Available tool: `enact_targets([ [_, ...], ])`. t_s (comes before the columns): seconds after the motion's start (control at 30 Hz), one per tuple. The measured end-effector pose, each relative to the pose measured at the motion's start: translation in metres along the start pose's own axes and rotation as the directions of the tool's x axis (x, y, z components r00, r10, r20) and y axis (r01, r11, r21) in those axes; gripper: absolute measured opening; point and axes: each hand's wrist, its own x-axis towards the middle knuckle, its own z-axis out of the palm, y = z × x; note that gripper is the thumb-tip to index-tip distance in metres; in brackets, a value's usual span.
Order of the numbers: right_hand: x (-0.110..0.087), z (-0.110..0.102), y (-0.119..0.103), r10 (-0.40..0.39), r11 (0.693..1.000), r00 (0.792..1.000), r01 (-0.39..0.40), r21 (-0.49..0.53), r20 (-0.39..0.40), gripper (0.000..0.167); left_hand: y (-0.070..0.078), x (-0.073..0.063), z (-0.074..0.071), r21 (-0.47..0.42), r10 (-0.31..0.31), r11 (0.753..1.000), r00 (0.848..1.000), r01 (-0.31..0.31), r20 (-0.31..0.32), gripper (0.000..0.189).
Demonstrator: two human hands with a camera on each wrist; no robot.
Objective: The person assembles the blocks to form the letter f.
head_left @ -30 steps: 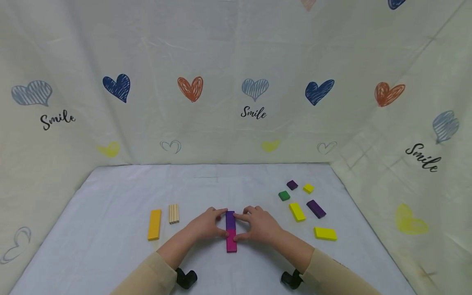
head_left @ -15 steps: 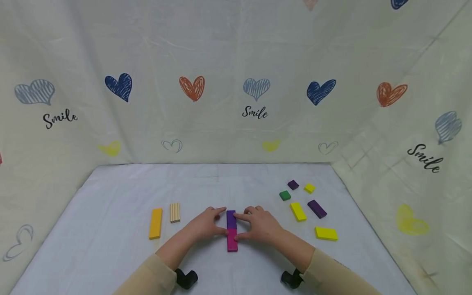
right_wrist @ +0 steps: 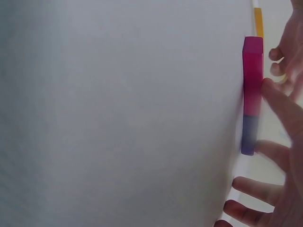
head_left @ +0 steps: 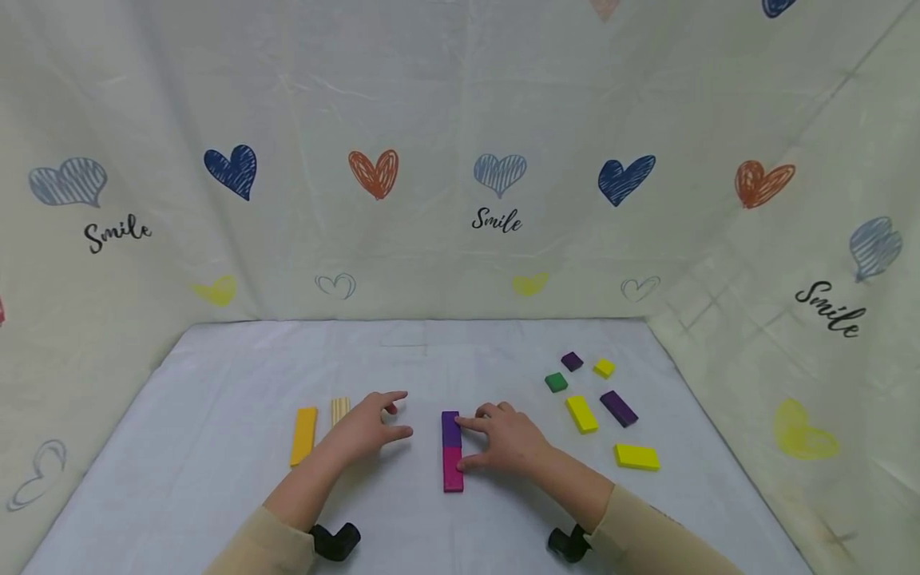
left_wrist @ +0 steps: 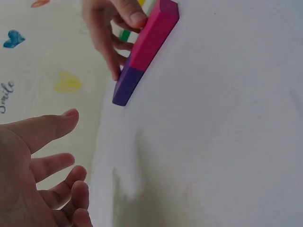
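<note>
A purple block (head_left: 450, 430) and a pink block (head_left: 452, 469) lie end to end in one line on the white cloth. My right hand (head_left: 509, 439) touches their right side, index fingertip at the purple one and thumb at the pink one. Its fingers are extended, not wrapped round either block. Left of the pair, my left hand (head_left: 362, 429) is held above the cloth, thumb and index finger spread and holding nothing. In the left wrist view the left hand (left_wrist: 45, 172) is well apart from the blocks.
Left lie an orange block (head_left: 303, 436) and striped pale wood pieces (head_left: 340, 409), partly behind the left hand. On the right are a green block (head_left: 556, 382), dark purple blocks (head_left: 619, 408) and yellow blocks (head_left: 636, 457). A printed cloth wall (head_left: 431, 247) stands behind.
My left hand has come away from the two blocks and moved left, now partly covering the wood pieces. The right hand and both blocks stay in place.
</note>
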Motion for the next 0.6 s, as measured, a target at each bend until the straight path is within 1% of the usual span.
enact_targets([
  [0.17, 0.000, 0.001, 0.001, -0.015, 1.000, 1.000, 0.015, -0.005, -0.010, 0.074, -0.011, -0.009, -0.021, -0.011, -0.016, 1.000, 0.999, 0.015, -0.034, 0.064],
  [0.33, 0.000, 0.001, 0.002, -0.023, 1.000, 1.000, 0.023, -0.008, -0.009, 0.073, -0.025, -0.023, -0.045, -0.009, -0.044, 0.999, 0.998, 0.043, -0.041, 0.065],
  [0.5, 0.000, 0.000, 0.001, -0.018, 1.000, 1.000, 0.018, -0.006, -0.007, 0.073, -0.044, -0.036, -0.064, 0.011, -0.092, 0.996, 0.995, 0.092, -0.043, 0.068],
  [0.6, -0.001, 0.000, 0.001, -0.015, 1.000, 1.000, 0.015, -0.006, -0.006, 0.073, -0.057, -0.041, -0.072, 0.043, -0.115, 0.992, 0.991, 0.118, -0.064, 0.067],
])
